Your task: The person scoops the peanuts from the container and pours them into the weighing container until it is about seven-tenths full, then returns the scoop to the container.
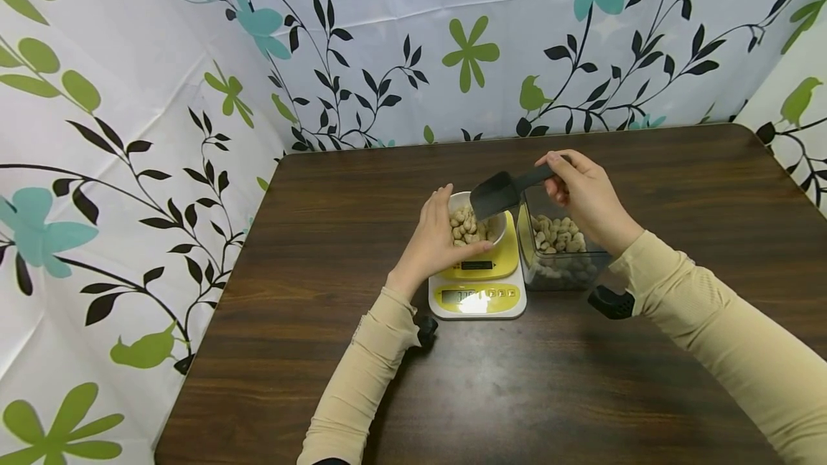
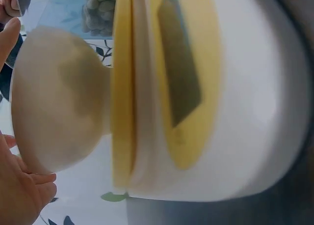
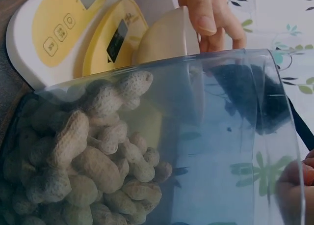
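A white bowl with shelled-on peanuts in it stands on a yellow and white kitchen scale. My left hand holds the bowl from the left, thumb along its front rim and fingers at the far side. By its handle, my right hand grips a black scoop, whose blade slants down over the bowl's right part. No peanuts show on the blade. Through the container's wall, the right wrist view shows the scoop beside the bowl.
Right beside the scale stands a clear container, partly filled with peanuts. The right forearm reaches in past its right side. A brown wooden table carries everything, with a patterned curtain behind and to the left.
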Tool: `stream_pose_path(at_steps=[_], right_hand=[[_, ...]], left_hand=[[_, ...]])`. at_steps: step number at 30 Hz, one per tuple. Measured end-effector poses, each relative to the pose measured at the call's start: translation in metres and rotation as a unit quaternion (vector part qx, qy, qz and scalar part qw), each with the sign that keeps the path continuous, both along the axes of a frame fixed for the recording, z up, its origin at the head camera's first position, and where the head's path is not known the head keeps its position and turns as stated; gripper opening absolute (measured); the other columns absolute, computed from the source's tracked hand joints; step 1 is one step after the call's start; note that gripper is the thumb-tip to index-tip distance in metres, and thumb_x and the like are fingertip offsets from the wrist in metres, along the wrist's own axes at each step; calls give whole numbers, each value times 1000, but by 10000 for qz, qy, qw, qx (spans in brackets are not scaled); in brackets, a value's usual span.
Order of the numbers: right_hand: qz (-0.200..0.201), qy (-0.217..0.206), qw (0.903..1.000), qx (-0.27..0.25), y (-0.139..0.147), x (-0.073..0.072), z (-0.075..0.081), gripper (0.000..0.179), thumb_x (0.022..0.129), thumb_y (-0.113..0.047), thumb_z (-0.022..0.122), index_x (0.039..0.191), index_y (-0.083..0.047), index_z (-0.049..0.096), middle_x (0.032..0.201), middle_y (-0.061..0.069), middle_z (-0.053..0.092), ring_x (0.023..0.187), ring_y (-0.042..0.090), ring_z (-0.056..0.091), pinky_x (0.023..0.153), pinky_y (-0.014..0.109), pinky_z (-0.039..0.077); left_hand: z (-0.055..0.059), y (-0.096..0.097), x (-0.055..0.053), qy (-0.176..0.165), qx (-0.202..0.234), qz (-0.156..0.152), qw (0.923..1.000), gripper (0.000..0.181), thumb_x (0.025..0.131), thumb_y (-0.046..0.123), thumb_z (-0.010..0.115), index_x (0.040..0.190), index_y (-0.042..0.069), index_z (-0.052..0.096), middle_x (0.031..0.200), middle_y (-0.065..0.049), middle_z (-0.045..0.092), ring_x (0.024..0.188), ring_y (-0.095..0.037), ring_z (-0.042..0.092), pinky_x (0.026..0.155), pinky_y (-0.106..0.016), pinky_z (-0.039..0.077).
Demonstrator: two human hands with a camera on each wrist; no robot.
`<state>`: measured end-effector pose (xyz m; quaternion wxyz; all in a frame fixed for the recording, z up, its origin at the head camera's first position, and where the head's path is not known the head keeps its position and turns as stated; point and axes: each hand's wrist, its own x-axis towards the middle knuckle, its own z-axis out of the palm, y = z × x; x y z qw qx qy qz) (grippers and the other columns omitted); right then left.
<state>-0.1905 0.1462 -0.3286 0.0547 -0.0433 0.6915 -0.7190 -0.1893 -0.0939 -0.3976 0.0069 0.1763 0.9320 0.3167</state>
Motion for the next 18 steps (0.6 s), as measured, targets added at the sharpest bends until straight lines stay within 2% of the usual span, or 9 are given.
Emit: stream_pose_path(at_steps=[7,13,18], right_hand=[[-249,231,9969,-715,14,4,8,31,94,-36,50,108,-8,54,64,-4,47,59,8,38,55,22,31],[-423,606,9827,-1699,40,13,11,24,95,-27,51,101,-5,57,60,-1,48,55,11,36,54,26,24],[-667,652,9748,-2027,59,20,6,22,95,-24,52,99,-3,58,60,0,49,54,11,38,54,27,22]], left_hand=[[15,11,-3,208,49,-170,9996,113,73,60,69,151,18,-1,158,-9,4,147,-27,5,114,-51,23],[27,31,-1,336,147,-565,9977,111,74,57,69,151,17,1,158,-7,4,147,-25,4,115,-51,20],[32,49,2,378,37,-880,9954,112,73,59,70,151,15,2,158,-5,6,147,-23,5,117,-46,18]])
